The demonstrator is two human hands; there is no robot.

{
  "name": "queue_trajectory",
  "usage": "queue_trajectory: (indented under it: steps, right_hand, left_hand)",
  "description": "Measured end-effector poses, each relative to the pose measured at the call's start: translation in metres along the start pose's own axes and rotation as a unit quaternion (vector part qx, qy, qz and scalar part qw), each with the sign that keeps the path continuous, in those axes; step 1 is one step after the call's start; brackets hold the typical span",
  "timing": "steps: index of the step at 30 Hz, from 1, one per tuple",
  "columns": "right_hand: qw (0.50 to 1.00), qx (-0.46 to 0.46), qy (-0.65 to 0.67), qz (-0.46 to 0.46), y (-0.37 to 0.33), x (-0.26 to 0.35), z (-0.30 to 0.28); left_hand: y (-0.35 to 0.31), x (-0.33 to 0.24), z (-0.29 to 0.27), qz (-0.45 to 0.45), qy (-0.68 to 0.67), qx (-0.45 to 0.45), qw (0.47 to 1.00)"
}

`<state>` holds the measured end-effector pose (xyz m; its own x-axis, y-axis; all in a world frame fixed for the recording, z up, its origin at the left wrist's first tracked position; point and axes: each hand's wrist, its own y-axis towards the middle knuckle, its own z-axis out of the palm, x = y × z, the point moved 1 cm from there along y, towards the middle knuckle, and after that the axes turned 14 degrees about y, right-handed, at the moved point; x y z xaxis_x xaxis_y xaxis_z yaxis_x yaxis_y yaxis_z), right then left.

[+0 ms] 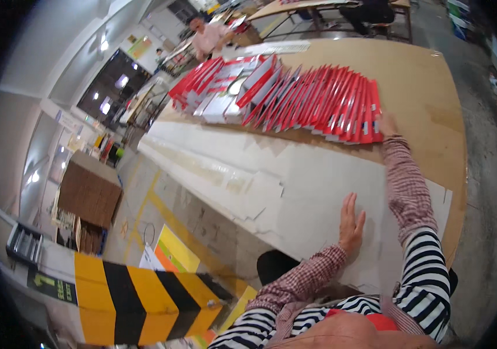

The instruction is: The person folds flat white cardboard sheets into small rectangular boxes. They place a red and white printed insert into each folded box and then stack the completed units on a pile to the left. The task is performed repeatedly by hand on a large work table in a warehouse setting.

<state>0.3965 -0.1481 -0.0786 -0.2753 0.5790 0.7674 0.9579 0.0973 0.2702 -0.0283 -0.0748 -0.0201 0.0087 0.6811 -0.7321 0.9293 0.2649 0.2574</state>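
A long row of flat red-and-white packages (330, 104) leans in an overlapping fan across the far part of the table. At the row's right end, my right hand (387, 124) reaches out and has its fingers curled at the edge of the last red package (372, 116); the fingertips are partly hidden. Nearer to me, my left hand (351, 227) is open and holds nothing, its fingers stretched out over the white sheet (318, 174) on the table. Whether it touches the sheet I cannot tell.
The brown table (423, 75) extends beyond the packages. Left of it stand a yellow-and-black striped post (144, 302) and a brown cardboard box (90, 189). A person in a pink top (209, 39) is past the far end, and another sits at a further table (286, 7).
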Motion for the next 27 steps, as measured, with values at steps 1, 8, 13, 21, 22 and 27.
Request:
queue_trajectory:
  steps: [1, 8, 13, 21, 22, 27]
  right_hand:
    - [0.999, 0.011, -0.030, -0.029, -0.007, 0.001, -0.024]
    - [0.914, 0.363, 0.050, -0.173, -0.346, 0.063, -0.183]
    - [0.893, 0.417, -0.145, -0.091, -0.488, 0.081, -0.294]
    - [0.916, 0.372, -0.107, -0.101, -0.484, 0.055, -0.344]
    - [0.927, 0.356, -0.088, -0.086, -0.478, 0.047, -0.352]
    - [0.944, 0.310, -0.100, -0.045, -0.483, 0.021, -0.385]
  left_hand:
    - [-0.001, -0.005, -0.002, -0.009, 0.001, 0.004, 1.000]
    - [-0.008, 0.033, 0.018, 0.009, 0.133, -0.006, 0.991]
    - [-0.008, -0.005, 0.074, 0.045, 0.156, 0.023, 0.986]
    - [-0.001, -0.007, 0.038, 0.130, -0.058, 0.155, 0.978]
    - [0.001, -0.017, 0.014, 0.134, -0.089, 0.231, 0.960]
    - [-0.050, -0.045, -0.021, 0.311, 0.041, 0.364, 0.877]
